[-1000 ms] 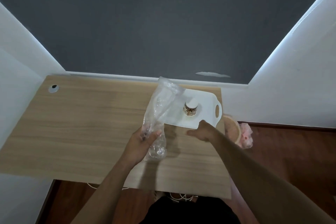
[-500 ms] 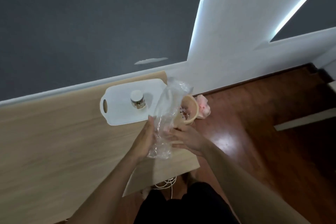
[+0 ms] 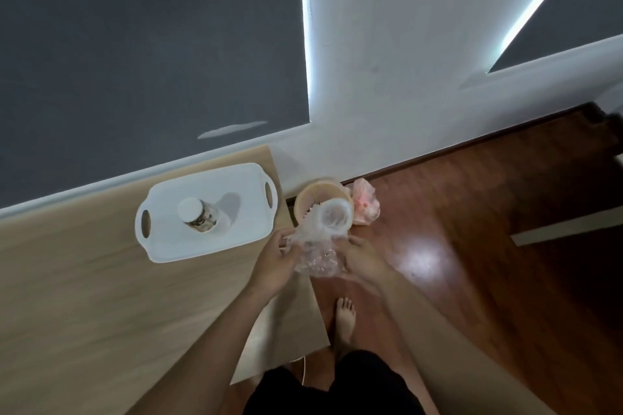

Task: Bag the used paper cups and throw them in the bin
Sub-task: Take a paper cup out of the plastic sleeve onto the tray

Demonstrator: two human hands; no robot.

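Observation:
A clear plastic bag with a white paper cup inside hangs between my hands past the table's right edge. My left hand grips the bag's left side and my right hand holds its right side. The bag's top lies over the mouth of a beige bin that stands on the floor by the wall. A printed paper cup stands upside down on a white tray on the wooden table.
A crumpled pink bag lies on the floor right of the bin. My bare foot stands on the dark wooden floor beside the table's corner. A white wall and grey panel rise behind.
My view has swung right, toward the floor. Both hands carried the bag from over the table to the bin, and my right hand, which was apart from it, now holds it.

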